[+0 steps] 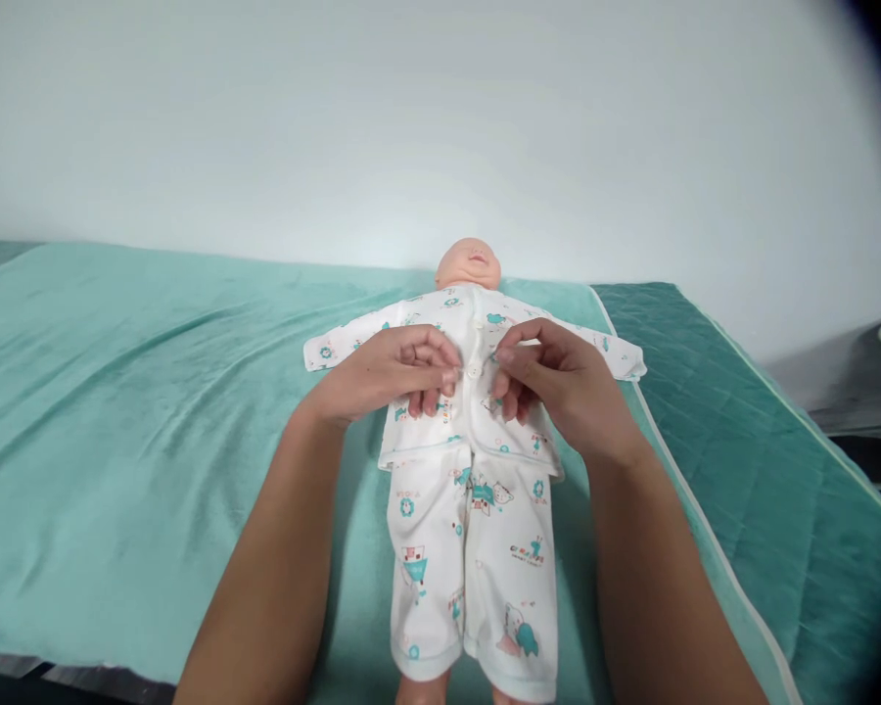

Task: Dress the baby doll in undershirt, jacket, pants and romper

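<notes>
Head view shows a smooth, pale-pink plastic baby doll (470,264) lying face up on a light-green cloth blanket (154,441), its long axis running away from the person, head at the far end. A small, round, whitish button (474,370) sits on the front opening of its white cotton jacket (472,416) with teal and pink prints, between the left hand (382,372) and the right hand (569,377); the left fingers look slightly nearer. On each hand, thumb and forefinger are drawn close together over the chest, but whether either pair grips cloth I cannot tell. Counted: two hands, one doll, one jacket with two outspread sleeves (352,338), one pair of matching white printed trousers (479,548), one light-green blanket, and one darker-green quilted mat (764,470) to the right.
</notes>
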`<state>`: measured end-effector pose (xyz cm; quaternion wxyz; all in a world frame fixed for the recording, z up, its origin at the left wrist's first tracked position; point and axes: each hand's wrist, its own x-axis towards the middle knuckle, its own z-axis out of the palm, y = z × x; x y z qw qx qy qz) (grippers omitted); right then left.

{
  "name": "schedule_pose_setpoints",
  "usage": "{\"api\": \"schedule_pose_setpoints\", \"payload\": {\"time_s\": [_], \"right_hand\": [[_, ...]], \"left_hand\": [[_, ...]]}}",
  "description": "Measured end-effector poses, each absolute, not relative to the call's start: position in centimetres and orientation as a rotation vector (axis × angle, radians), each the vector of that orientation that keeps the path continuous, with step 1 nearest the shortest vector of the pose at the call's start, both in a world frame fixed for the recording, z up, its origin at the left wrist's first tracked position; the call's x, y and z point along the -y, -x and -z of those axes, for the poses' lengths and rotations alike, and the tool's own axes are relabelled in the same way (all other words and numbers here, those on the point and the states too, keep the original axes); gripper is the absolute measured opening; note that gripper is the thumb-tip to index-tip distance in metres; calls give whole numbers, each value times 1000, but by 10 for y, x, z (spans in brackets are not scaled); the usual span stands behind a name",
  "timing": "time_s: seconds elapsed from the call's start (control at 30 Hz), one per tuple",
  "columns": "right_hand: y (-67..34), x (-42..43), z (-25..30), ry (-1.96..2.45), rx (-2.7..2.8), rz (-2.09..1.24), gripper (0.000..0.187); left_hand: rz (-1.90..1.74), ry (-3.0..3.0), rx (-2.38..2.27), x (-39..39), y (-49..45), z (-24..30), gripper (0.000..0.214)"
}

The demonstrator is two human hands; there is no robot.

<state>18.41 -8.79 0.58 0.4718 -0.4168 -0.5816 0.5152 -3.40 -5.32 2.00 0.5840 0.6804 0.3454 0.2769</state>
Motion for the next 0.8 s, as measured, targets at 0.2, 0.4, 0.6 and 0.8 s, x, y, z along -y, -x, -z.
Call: {"api": "schedule_pose_setpoints", "payload": {"time_s": [0.2, 0.4, 0.6, 0.8], "right_hand": [[-181, 86, -2, 1038, 1301, -755, 14], [-181, 71, 19, 1132, 1533, -525, 37], [-191, 61, 45, 1221, 1527, -627, 49], [-265, 65, 86, 1583, 1554, -76, 60]], "left_hand": [[-1232, -1477, -1085, 42, 33, -7, 12], [-1337, -1898, -1775, 10, 44, 32, 24], [-990, -2237, -2136, 21, 58, 56, 56], [-727, -2034, -2399, 39, 111, 67, 61]]}}
